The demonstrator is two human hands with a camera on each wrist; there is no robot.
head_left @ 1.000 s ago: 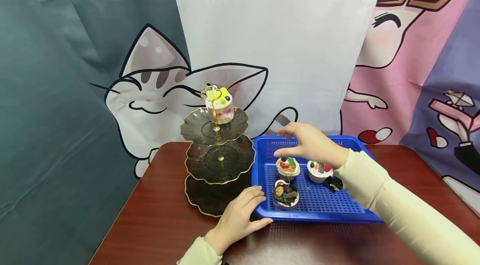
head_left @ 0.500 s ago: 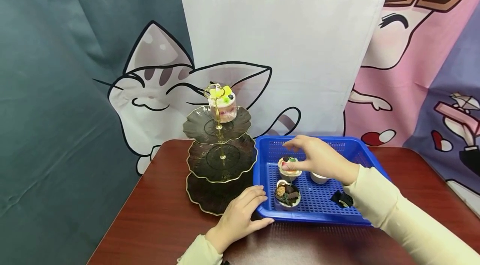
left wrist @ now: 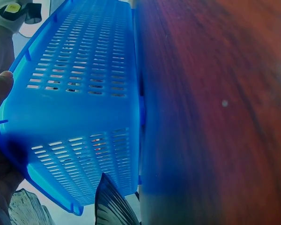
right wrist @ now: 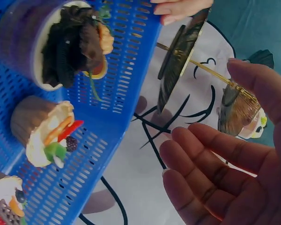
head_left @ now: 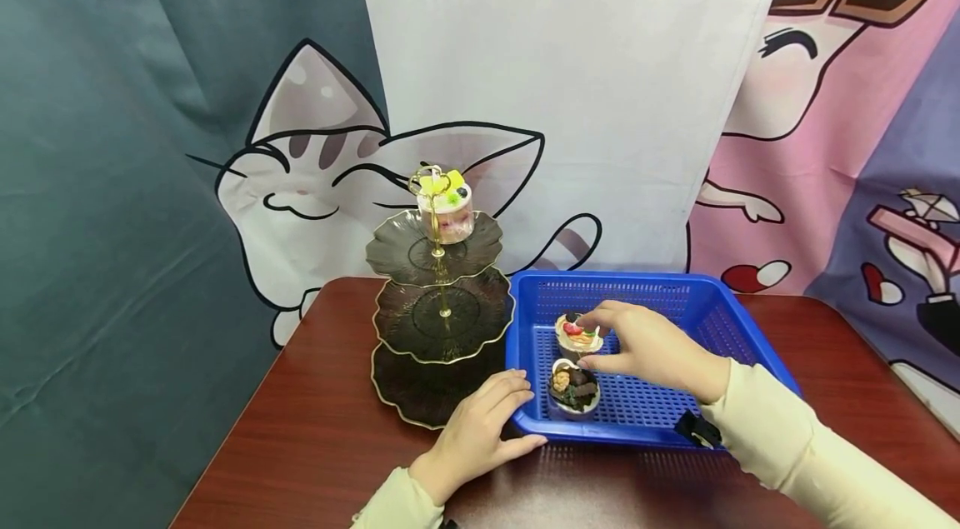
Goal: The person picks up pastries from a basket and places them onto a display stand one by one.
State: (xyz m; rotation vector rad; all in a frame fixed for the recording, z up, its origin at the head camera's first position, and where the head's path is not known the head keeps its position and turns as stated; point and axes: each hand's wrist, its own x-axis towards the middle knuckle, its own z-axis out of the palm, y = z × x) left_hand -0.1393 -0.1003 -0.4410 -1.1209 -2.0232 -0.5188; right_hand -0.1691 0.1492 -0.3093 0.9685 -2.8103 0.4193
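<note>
My right hand hovers over a blue plastic basket, thumb and fingers apart with nothing between them. Just left of its fingertips is a fruit-topped cupcake with cream; in front of that stands a dessert cup with chocolate and walnut topping. A third cupcake shows in the right wrist view and is hidden by my hand in the head view. My left hand rests on the basket's near-left corner, fingers laid over the left rim and thumb by the front rim.
A three-tier dark stand with gold edges stands left of the basket, very close to it. Its top tier bears a clear cup of mango dessert. The brown wooden table ends at a printed cloth backdrop.
My right hand has come down and nearer over the basket, from above the fruit cupcake to its right side. My left hand stays at the corner. The head view has shifted slightly.
</note>
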